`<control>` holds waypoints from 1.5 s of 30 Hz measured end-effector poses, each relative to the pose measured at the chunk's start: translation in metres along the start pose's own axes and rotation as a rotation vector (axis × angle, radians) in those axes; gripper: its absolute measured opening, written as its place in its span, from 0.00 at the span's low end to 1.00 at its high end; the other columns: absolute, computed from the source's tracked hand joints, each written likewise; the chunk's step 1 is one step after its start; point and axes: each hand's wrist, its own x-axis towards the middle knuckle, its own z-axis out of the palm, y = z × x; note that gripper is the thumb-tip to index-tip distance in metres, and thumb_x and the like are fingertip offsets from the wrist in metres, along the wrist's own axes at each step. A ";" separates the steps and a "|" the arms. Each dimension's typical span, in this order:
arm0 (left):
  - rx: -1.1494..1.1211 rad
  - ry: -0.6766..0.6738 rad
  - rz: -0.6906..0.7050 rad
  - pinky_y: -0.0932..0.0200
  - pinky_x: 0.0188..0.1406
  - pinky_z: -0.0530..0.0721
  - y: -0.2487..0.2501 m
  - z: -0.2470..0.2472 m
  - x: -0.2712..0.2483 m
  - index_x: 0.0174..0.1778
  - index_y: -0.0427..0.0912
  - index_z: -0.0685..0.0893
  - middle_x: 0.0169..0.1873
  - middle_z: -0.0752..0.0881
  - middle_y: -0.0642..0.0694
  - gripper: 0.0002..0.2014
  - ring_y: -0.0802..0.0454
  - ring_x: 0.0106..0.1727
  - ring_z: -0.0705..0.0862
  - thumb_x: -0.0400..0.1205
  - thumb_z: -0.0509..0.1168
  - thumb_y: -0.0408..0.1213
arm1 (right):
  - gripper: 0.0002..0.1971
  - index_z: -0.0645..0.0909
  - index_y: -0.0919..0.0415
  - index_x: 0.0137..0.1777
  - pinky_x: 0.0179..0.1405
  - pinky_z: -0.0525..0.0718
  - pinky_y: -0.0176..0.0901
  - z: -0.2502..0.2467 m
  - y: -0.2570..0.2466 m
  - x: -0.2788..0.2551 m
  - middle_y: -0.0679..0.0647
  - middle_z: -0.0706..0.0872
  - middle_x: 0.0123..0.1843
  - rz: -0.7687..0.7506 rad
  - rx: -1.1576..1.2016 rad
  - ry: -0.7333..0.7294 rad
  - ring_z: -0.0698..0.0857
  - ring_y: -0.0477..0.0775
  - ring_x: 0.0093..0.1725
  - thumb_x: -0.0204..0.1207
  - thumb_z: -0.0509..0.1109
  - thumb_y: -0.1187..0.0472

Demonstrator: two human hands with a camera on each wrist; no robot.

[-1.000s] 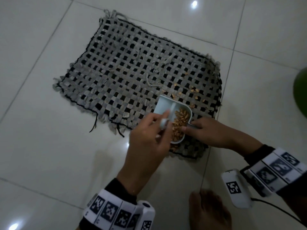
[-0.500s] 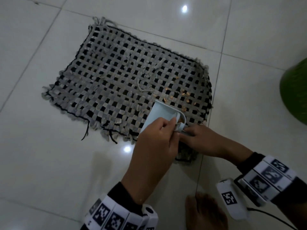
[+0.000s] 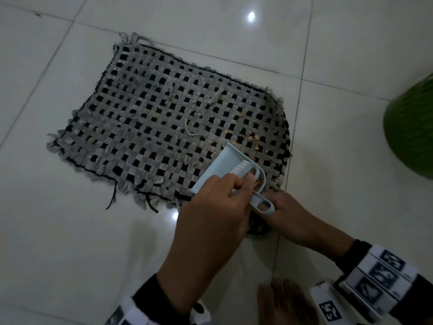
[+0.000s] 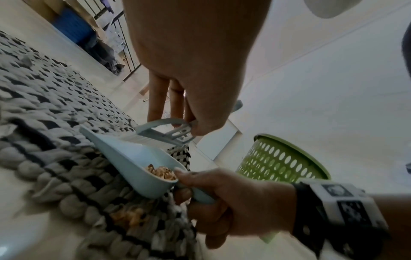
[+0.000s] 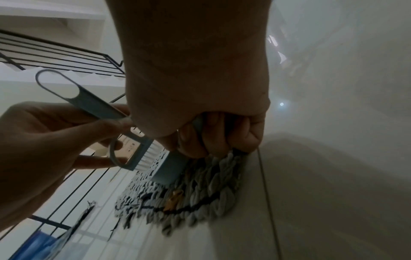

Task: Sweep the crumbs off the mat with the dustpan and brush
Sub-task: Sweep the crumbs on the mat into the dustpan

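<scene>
A grey and black woven mat (image 3: 164,118) lies on the tile floor. My right hand (image 3: 276,202) grips the handle of a light blue dustpan (image 3: 225,165), which is tilted with its mouth raised over the mat's near right corner. Brown crumbs (image 4: 161,173) lie heaped at the pan's back end. My left hand (image 3: 243,181) holds a small blue brush (image 4: 164,131), its white bristles (image 3: 239,168) inside the pan. The brush's slotted handle (image 5: 73,95) sticks out toward me. Loose crumbs (image 3: 253,139) remain on the mat beyond the pan, with more crumbs (image 5: 175,197) on its near edge.
A green perforated basket (image 3: 412,127) stands on the floor to the right of the mat. A bare foot (image 3: 281,301) rests on the tiles just behind my hands. Black metal railing (image 5: 66,56) and a blue container (image 4: 73,29) are beyond the mat.
The dustpan has gone from lying flat to tilted, and its crumbs have slid back toward the handle. My left hand has brought the brush into the pan.
</scene>
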 end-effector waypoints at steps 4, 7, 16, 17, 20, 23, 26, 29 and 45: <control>-0.013 0.031 -0.001 0.51 0.33 0.87 -0.010 -0.011 0.018 0.69 0.39 0.85 0.51 0.88 0.43 0.22 0.46 0.45 0.85 0.81 0.62 0.42 | 0.33 0.81 0.64 0.40 0.30 0.74 0.45 0.013 0.005 -0.012 0.60 0.81 0.31 0.064 0.107 0.092 0.77 0.49 0.28 0.78 0.57 0.32; -0.029 0.140 -0.087 0.54 0.40 0.82 -0.026 -0.011 0.036 0.70 0.38 0.84 0.51 0.88 0.43 0.19 0.45 0.46 0.82 0.82 0.68 0.30 | 0.27 0.79 0.61 0.37 0.30 0.73 0.39 0.022 0.005 -0.021 0.51 0.77 0.28 0.101 0.122 0.086 0.77 0.44 0.27 0.80 0.58 0.36; -0.052 0.051 -0.158 0.41 0.51 0.84 -0.065 0.014 0.069 0.63 0.37 0.87 0.54 0.90 0.39 0.18 0.35 0.53 0.83 0.78 0.66 0.22 | 0.26 0.77 0.63 0.35 0.30 0.72 0.41 0.034 0.009 -0.022 0.48 0.77 0.27 0.156 0.075 0.155 0.76 0.42 0.26 0.83 0.59 0.40; -0.084 0.053 -0.169 0.43 0.51 0.85 -0.066 0.012 0.067 0.62 0.39 0.88 0.53 0.90 0.42 0.19 0.38 0.53 0.84 0.77 0.67 0.19 | 0.26 0.77 0.63 0.36 0.31 0.72 0.42 0.034 0.009 -0.022 0.49 0.78 0.27 0.157 0.073 0.155 0.76 0.42 0.27 0.83 0.59 0.40; -0.209 0.063 -0.187 0.62 0.53 0.83 -0.067 -0.003 0.060 0.58 0.44 0.91 0.50 0.90 0.50 0.22 0.51 0.52 0.85 0.76 0.65 0.16 | 0.26 0.76 0.62 0.34 0.30 0.71 0.42 0.034 0.009 -0.021 0.50 0.77 0.26 0.153 0.067 0.159 0.75 0.43 0.26 0.83 0.59 0.40; -0.200 0.152 -0.224 0.54 0.49 0.82 -0.071 -0.008 0.068 0.59 0.43 0.90 0.49 0.91 0.42 0.17 0.42 0.51 0.87 0.81 0.65 0.22 | 0.26 0.76 0.62 0.34 0.29 0.71 0.41 0.035 0.010 -0.021 0.52 0.77 0.26 0.142 0.041 0.179 0.76 0.44 0.26 0.83 0.59 0.39; -0.195 0.182 -0.162 0.47 0.52 0.85 -0.075 0.001 0.083 0.61 0.41 0.90 0.53 0.91 0.43 0.12 0.41 0.53 0.86 0.85 0.64 0.29 | 0.26 0.77 0.61 0.35 0.30 0.74 0.43 0.035 0.007 -0.021 0.54 0.81 0.29 0.147 0.003 0.191 0.80 0.47 0.29 0.83 0.58 0.39; -0.178 0.112 -0.122 0.42 0.53 0.85 -0.080 0.005 0.085 0.60 0.41 0.90 0.53 0.91 0.43 0.13 0.40 0.53 0.86 0.86 0.61 0.31 | 0.27 0.79 0.61 0.36 0.33 0.77 0.47 0.033 0.005 -0.021 0.56 0.83 0.31 0.156 -0.011 0.198 0.82 0.50 0.31 0.82 0.58 0.38; -0.109 0.124 -0.183 0.44 0.53 0.83 -0.082 0.004 0.075 0.64 0.44 0.87 0.53 0.90 0.44 0.13 0.41 0.53 0.85 0.87 0.61 0.32 | 0.27 0.78 0.60 0.35 0.28 0.71 0.40 0.030 0.002 -0.021 0.50 0.78 0.26 0.162 -0.025 0.160 0.77 0.45 0.26 0.83 0.57 0.38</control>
